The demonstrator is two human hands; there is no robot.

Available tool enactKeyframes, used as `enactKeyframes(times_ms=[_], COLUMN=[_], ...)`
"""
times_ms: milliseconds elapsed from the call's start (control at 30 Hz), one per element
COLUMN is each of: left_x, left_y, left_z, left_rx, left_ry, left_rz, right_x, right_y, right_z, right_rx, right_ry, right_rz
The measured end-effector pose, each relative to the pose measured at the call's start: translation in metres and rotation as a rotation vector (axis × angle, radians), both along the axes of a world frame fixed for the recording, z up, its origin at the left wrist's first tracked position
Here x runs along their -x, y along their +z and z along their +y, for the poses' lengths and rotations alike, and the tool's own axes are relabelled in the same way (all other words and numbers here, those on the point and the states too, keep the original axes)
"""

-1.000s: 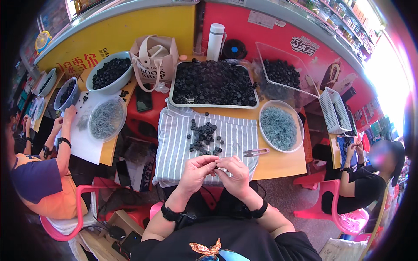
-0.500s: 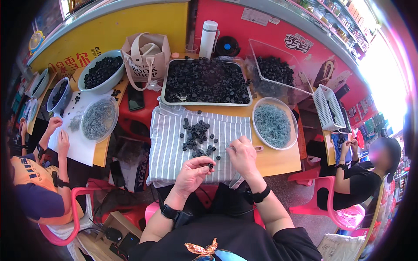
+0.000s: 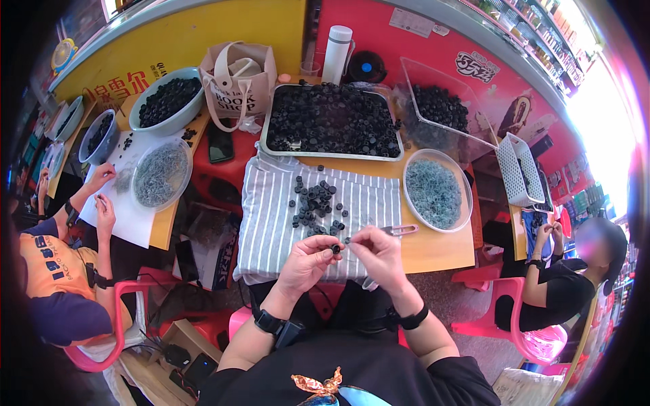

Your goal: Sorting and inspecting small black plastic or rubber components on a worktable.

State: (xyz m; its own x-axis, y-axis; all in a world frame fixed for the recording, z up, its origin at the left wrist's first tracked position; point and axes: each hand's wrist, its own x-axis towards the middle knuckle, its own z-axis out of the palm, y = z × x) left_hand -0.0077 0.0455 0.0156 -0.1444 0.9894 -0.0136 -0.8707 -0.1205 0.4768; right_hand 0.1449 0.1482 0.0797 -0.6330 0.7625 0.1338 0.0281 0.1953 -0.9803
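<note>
My left hand [image 3: 306, 265] is closed, pinching a small black ring-shaped cap [image 3: 336, 249] between thumb and fingertips. Right beside it, my right hand [image 3: 379, 256] has its thumb and fingers pressed together close to that cap; what they pinch is too small to make out. Both hands are above the near part of a grey-and-white striped cloth [image 3: 271, 223]. Beyond them, a loose pile of black caps [image 3: 317, 203] lies on the cloth. A slim looped tool [image 3: 402, 230] lies by my right hand, partly hidden behind it.
A tray [image 3: 332, 154] heaped with black caps stands behind the cloth. To its right are a round tub [image 3: 467, 220] of small clear pieces and a clear bin [image 3: 447, 135] of black parts. A tote bag [image 3: 261, 88] and white bottle [image 3: 336, 55] stand behind. Co-workers sit on both sides.
My right hand has moved left from the cloth's right side to the cap in my left hand, uncovering more of the looped tool. The whole view has shifted slightly.
</note>
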Motion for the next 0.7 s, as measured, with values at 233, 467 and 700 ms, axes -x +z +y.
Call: enactKeyframes(times_ms=[233, 467, 700], left_x=[-0.001, -0.001, -0.001], left_y=[0.000, -0.001, -0.004], left_z=[-0.002, -0.003, -0.003], left_rx=[-0.012, -0.021, -0.022], left_ry=[0.027, 0.033, 0.029], left_rz=[0.006, 0.022, 0.039], right_x=[0.003, 0.006, 0.012], right_y=[0.002, -0.034, -0.035], right_z=[-0.011, 0.000, 0.005], right_rx=[-0.352, -0.332, -0.582], right_ry=[-0.134, -0.208, -0.226], right_rz=[-0.009, -0.105, -0.226])
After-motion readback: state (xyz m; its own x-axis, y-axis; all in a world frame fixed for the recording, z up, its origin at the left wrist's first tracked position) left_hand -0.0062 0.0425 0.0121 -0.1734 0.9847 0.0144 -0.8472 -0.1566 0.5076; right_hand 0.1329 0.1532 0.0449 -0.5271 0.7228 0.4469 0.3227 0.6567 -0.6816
